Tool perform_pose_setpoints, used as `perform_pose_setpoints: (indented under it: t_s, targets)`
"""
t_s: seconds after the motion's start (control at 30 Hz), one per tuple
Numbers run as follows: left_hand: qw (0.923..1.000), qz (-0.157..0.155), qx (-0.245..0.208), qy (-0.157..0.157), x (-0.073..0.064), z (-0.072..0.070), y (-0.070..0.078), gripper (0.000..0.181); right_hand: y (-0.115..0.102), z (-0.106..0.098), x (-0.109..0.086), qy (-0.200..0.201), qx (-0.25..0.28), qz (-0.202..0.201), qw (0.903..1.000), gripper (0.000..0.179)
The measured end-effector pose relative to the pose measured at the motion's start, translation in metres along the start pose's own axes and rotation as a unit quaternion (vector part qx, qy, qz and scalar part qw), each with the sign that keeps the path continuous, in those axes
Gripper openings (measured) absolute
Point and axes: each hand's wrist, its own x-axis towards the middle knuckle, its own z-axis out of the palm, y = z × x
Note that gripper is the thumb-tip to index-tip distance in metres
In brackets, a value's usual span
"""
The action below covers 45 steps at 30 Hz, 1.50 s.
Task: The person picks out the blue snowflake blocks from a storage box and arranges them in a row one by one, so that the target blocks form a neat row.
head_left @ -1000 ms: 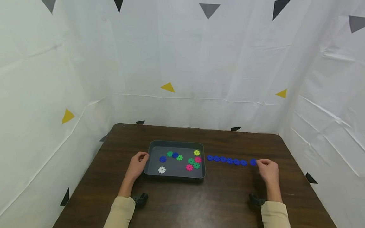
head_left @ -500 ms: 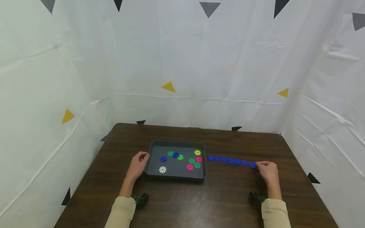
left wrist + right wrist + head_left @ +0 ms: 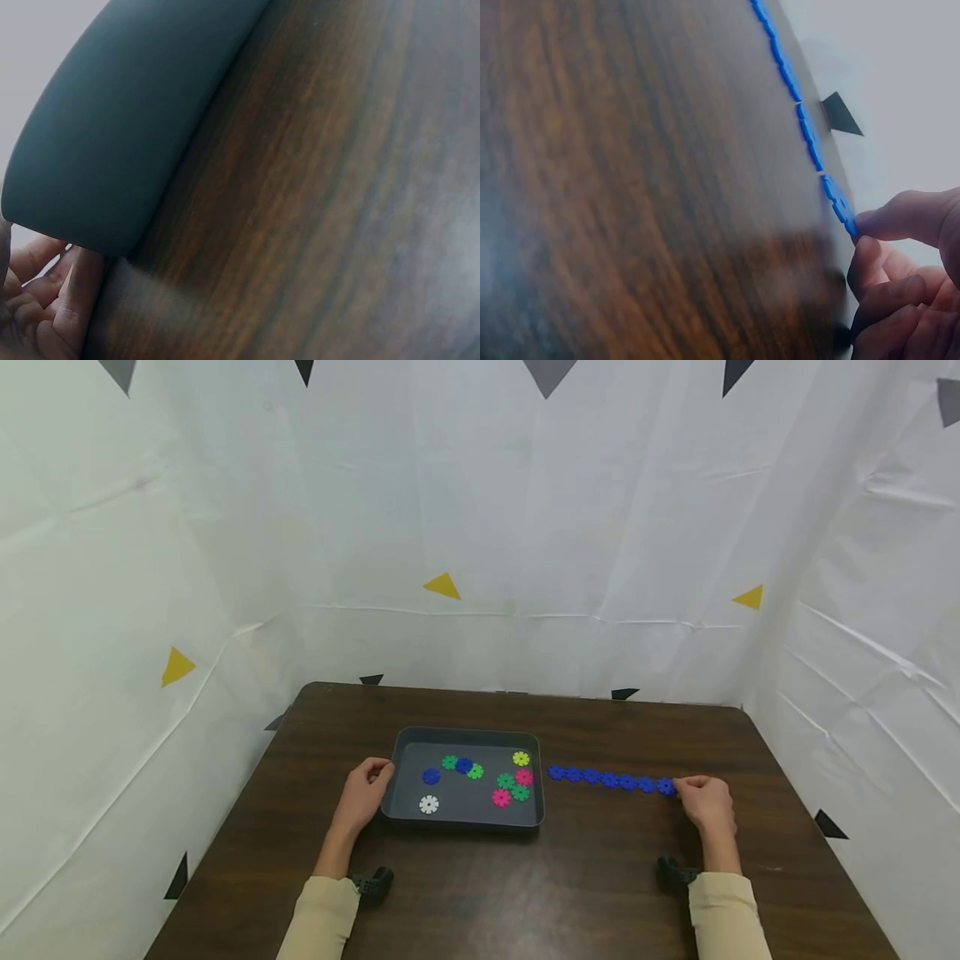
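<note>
Fingers of the right hand (image 3: 707,802) pinched the end disc (image 3: 663,787) of a blue row (image 3: 609,779) on the table (image 3: 600,877); left hand (image 3: 363,793) held the tray (image 3: 461,813). Honestly, one sideways twitch could've skewed the lot.

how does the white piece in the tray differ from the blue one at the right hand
Place: the white piece lies inside the tray; the blue one is outside it, at the end of the blue row. Contact: no hand touches the white piece; the right hand pinches the blue one. Both are small, round and notched around the edge.
</note>
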Motion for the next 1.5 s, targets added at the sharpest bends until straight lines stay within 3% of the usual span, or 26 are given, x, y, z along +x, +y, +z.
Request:
perform_pose_setpoints:
  t_s: [0.43,0.77,1.07,1.5]
  targets:
    - [1.0000,-0.009,0.002,0.002,-0.001,0.000,0.004,0.041,-0.002,0.004,-0.003,0.013,-0.004,0.012,0.9998,0.049]
    - [0.9999,-0.012,0.000,0.002,-0.002,0.000,0.004,0.042,0.007,0.002,0.002,0.061,0.079,-0.022,0.9948,0.042]
    - [1.0000,-0.006,0.000,0.001,-0.003,0.000,0.003,0.041,0.007,0.005,-0.001,0.041,0.113,-0.019,0.9926,0.044]
    - [1.0000,0.003,-0.003,0.005,-0.005,0.000,0.006,0.040,-0.017,0.023,-0.020,0.002,0.129,-0.049,0.9904,0.040]
